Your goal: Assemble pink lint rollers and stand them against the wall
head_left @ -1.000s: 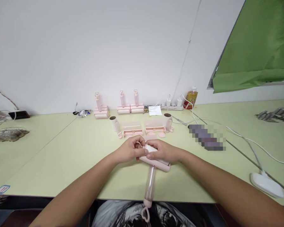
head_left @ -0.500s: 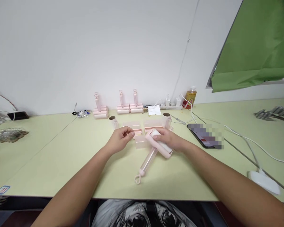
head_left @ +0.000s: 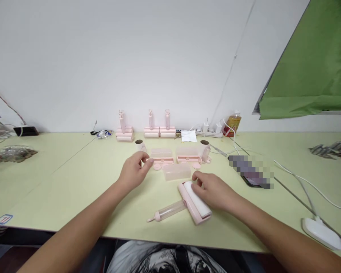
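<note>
A pink lint roller (head_left: 195,206) lies on the table in front of me, its white roll (head_left: 201,201) facing up and its clear handle pointing left. My right hand (head_left: 216,188) hovers at the roll's upper end, fingers loosely bent and apart, gripping nothing; whether a fingertip touches the roll I cannot tell. Further left, my left hand (head_left: 134,170) is open, thumb apart from the index finger, beside a pink tray-like casing (head_left: 163,160). Between the hands lies a translucent pink cover (head_left: 176,171). A second pink casing (head_left: 188,159) and small round pink caps (head_left: 196,165) lie just behind it.
Several assembled pink lint rollers (head_left: 160,132) stand along the wall. Two upright rolls (head_left: 205,148) flank the casings. To the right are a phone (head_left: 251,174), a white charger (head_left: 321,232) with cables, a power strip (head_left: 210,133) and a drink bottle (head_left: 233,123).
The lint roller has gone from my right hand onto the table, nearer to me and turned. My right hand has let go of it. My left hand has shifted slightly left.
</note>
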`<state>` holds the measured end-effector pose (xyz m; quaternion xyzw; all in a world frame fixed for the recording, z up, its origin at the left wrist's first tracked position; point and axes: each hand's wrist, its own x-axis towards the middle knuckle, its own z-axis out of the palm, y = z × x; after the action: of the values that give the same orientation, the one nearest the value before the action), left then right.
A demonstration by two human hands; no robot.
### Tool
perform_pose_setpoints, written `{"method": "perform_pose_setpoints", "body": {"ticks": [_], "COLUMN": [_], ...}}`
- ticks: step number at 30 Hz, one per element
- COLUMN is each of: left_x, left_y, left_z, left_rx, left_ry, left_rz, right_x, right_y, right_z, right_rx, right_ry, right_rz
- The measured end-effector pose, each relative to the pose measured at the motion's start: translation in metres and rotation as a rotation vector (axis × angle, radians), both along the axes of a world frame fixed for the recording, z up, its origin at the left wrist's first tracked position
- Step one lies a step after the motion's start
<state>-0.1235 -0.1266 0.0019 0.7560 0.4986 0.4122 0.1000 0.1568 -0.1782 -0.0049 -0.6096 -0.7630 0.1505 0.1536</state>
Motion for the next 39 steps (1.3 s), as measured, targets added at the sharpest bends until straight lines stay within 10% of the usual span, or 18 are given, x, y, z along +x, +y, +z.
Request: {"method": "perform_pose_setpoints", "body": {"ticks": [3, 6, 11, 15, 21, 39], "left_x": [-0.016, -0.020, 0.017, 0.053, 0.071, 0.088], "left_y": [0.010, 0.012, 0.025, 0.064, 0.112, 0.151], "left_z": [-0.012, -0.020, -0.016, 0.003, 0.021, 0.014], "left_rx": [0.257, 0.407, 0.308, 0.051, -0.245, -0.362], "left_ry": [0.089, 0.353, 0.609, 0.867, 1.032, 1.138], "left_rz": [0.150, 0.016, -0.279, -0.233, -0.171, -0.073], "right_x": [0.032, 0.058, 0.047, 0.011, -0.010, -0.018], "right_y": [0.012, 0.023, 0.046, 0.085, 0.138, 0.181], "right_z": [0.001, 0.001, 0.010, 0.025, 0.025, 0.005], "right_rx": [0.162, 0.427, 0.564, 0.400, 0.058, 0.030], "right_ry": [-0.018, -0.124, -0.221, -0.437, -0.605, -0.667], "right_rz": [-0.144, -0.205, 0.256, 0.461, 0.294, 0.194]}}
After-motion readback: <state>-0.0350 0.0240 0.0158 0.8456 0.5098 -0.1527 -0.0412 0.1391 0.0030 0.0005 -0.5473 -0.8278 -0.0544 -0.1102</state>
